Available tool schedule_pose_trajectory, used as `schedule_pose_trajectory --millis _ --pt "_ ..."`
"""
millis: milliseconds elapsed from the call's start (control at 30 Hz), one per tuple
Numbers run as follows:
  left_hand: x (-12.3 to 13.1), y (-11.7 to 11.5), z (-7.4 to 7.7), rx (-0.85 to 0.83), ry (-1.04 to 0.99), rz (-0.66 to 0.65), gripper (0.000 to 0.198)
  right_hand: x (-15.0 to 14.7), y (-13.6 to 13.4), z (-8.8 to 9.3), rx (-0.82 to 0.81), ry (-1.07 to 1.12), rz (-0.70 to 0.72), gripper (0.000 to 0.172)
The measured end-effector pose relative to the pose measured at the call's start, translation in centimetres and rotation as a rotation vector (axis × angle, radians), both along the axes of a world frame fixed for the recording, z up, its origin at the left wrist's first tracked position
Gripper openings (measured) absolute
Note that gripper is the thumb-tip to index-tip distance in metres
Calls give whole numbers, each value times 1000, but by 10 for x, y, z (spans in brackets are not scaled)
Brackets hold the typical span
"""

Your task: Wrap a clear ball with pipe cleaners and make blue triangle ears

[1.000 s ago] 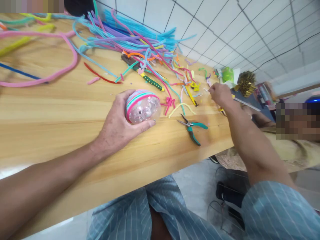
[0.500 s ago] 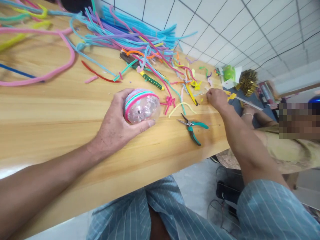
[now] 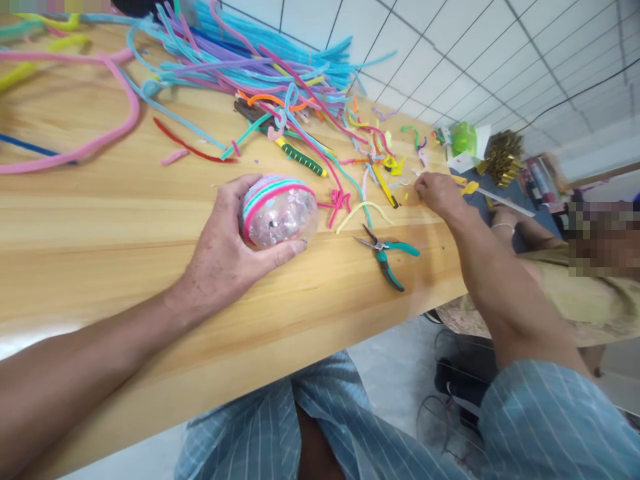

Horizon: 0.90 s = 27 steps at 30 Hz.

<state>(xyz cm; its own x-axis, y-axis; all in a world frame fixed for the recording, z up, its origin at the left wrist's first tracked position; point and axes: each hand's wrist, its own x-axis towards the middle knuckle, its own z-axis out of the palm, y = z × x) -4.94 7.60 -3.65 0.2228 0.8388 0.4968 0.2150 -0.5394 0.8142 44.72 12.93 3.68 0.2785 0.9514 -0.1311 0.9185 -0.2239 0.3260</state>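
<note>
My left hand (image 3: 227, 233) is wrapped round a clear plastic ball (image 3: 287, 217) with glittery bits inside. Bands of pink, teal and lilac pipe cleaner (image 3: 277, 188) cover the ball's upper left side. Over at the table's right end, my right hand (image 3: 437, 192) is closed with its fingertips down near the wood, and what they pinch, if anything, is hidden. Between the hands lie teal-handled needle-nose pliers (image 3: 385, 250) with their jaws apart, a pale yellow pipe cleaner (image 3: 367, 208), a twisted pink piece (image 3: 337, 200) and a yellow cutter knife (image 3: 385, 185).
A heap of blue and purple pipe cleaners (image 3: 300, 67) lies along the tiled wall. Pliers with a green-and-yellow grip (image 3: 303, 159) rest before it. Loose pink pipe cleaner (image 3: 113, 137) curves at the left. A person (image 3: 575, 273) sits at the right, beside a gold tinsel bundle (image 3: 504, 155).
The view has shifted slightly. My left hand still holds the ball in nearly the same place, and my right hand stays closed at the table's right end.
</note>
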Motion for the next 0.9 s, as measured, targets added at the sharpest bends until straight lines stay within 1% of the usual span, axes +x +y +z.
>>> schedule_pose_trajectory --millis 167,300,400,533,700,900 --pt "1 0 0 30 -5 15 98 2 7 -2 -14 -24 -24 35" --pt "1 1 -2 26 -14 17 99 0 16 -4 -17 -39 -40 40" --pt "1 1 -2 4 -15 20 101 -1 18 1 -7 -21 -97 39" --pt "0 0 1 -28 4 10 99 -2 11 9 55 16 -160 36" --pt "-1 2 0 4 -2 3 100 -3 5 4 68 20 -151 33" --pt "1 2 -1 51 9 13 99 -4 15 -1 55 -5 -135 32"
